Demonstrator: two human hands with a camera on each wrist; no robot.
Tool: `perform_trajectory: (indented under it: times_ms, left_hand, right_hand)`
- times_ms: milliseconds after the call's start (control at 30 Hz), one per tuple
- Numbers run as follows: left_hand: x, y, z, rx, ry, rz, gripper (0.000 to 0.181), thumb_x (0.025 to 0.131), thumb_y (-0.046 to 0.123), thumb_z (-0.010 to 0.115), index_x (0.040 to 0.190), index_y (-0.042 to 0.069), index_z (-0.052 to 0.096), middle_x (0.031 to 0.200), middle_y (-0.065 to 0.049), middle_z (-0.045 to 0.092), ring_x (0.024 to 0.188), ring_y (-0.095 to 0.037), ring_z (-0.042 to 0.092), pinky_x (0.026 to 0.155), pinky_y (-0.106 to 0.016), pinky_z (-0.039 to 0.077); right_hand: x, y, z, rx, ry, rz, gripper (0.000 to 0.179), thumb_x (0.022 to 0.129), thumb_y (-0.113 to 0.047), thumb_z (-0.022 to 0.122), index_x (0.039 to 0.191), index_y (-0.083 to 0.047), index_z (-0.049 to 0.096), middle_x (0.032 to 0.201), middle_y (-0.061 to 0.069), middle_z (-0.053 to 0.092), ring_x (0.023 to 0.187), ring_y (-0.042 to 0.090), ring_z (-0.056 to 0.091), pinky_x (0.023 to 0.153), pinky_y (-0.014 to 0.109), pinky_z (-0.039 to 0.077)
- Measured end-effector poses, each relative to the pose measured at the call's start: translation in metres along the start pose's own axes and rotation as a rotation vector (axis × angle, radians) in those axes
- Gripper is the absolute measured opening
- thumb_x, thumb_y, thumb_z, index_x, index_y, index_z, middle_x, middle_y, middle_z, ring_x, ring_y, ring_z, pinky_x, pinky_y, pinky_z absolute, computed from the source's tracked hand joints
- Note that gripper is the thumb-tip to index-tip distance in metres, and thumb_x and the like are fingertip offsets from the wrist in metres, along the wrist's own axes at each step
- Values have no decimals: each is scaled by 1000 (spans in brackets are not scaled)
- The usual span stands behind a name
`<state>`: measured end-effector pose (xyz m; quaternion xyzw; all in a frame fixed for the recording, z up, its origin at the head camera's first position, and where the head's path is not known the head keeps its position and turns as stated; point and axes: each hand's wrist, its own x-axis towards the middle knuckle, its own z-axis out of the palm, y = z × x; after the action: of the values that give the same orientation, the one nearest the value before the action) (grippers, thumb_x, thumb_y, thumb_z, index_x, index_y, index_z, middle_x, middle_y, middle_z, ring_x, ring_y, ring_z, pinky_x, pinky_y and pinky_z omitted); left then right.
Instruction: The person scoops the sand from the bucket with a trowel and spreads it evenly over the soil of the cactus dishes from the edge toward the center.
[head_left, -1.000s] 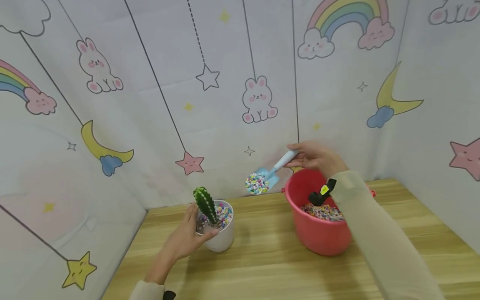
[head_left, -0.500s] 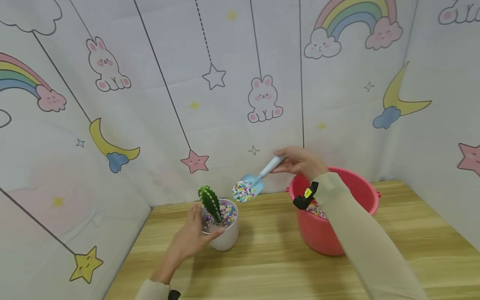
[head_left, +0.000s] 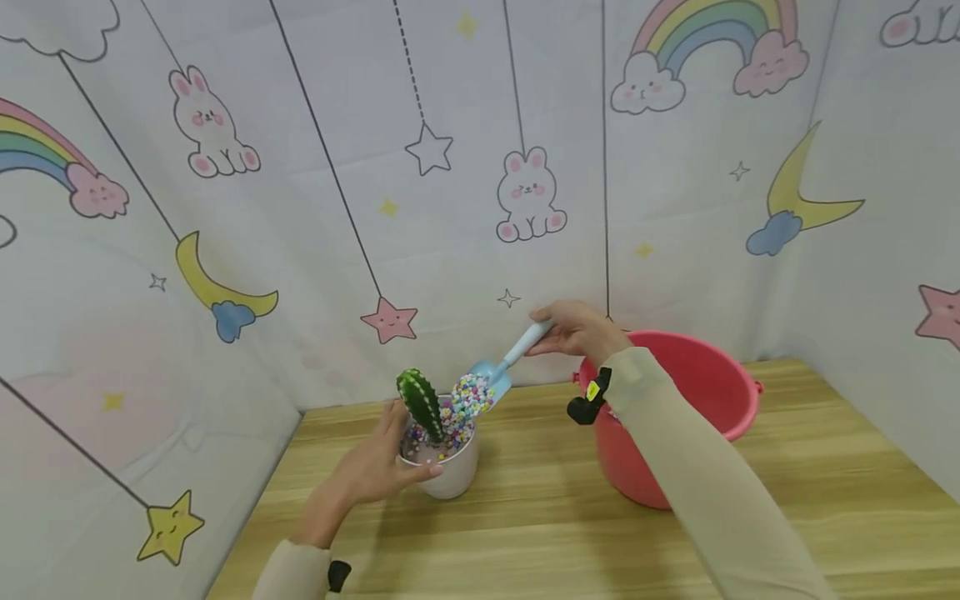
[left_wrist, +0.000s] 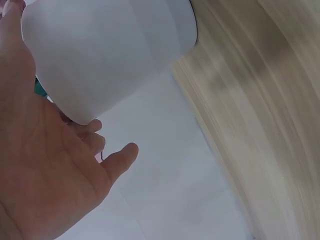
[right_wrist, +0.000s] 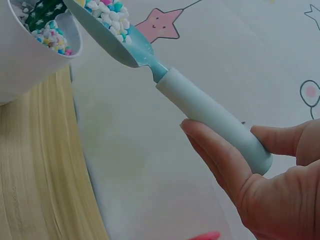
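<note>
A white flowerpot (head_left: 457, 475) stands on the table, holding a green cactus (head_left: 421, 404) among colourful pebbles. My left hand (head_left: 367, 468) grips the pot's near left side, thumb along the front rim and fingers round the back. In the left wrist view the pot's wall (left_wrist: 115, 45) lies against that hand. Between thumb and fingers, my right hand (head_left: 576, 330) holds a light blue trowel (head_left: 527, 340) by its handle. Its scoop, tilted down over the pot's right rim, bears a heap of pebbles (head_left: 472, 395). Some pebbles lie at the scoop's tip, close above those in the pot.
Right of the pot stands a red bucket (head_left: 697, 375), partly covered by the right sleeve. Both stand on a wood-grain table (head_left: 525, 517). Behind and along the sides hangs a white cloth (head_left: 315, 250) printed with rabbits, stars and moons.
My right hand has moved left and down with the trowel, from beside the bucket to over the pot, and the scoop has tipped further. My left hand has stayed on the pot.
</note>
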<state>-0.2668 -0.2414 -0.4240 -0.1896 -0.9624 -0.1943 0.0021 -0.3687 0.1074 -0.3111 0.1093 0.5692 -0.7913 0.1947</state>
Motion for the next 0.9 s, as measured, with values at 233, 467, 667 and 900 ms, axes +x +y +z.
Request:
perform_trajectory:
  times_ms: [233, 467, 667, 900]
  left_hand:
    - [5, -4, 3, -40, -4, 21, 118, 85, 74, 72, 170, 20, 9, 177, -19, 13, 156, -50, 33, 119, -67, 41]
    - [2, 2, 7, -69, 35, 19, 113, 86, 71, 73, 168, 21, 14, 174, -16, 21, 147, -47, 48, 115, -63, 47]
    - [-2, 11, 7, -68, 48, -21, 116, 88, 69, 73, 168, 10, 13, 175, -19, 16, 147, -50, 46, 113, -63, 48]
    - [-3, 17, 4, -78, -18, -66, 128, 88, 73, 69, 168, 0, 1, 176, -28, -1, 155, -52, 30, 120, -63, 41]
  right_hand:
    - [5, 8, 11, -39, 19, -4, 54, 108, -7, 53, 156, 5, 33, 154, 38, 46, 143, 49, 49, 113, 57, 48]
    - [4, 14, 19, -126, 67, -45, 52, 109, -9, 52, 154, 9, 36, 150, 40, 50, 137, 48, 55, 109, 54, 51]
    - [4, 16, 21, -168, 95, -96, 43, 108, -9, 55, 145, 10, 45, 145, 39, 55, 132, 47, 60, 107, 55, 53]
    - [-4, 19, 21, -222, 124, -163, 36, 105, -9, 61, 134, 11, 53, 118, 32, 68, 120, 46, 69, 99, 50, 59]
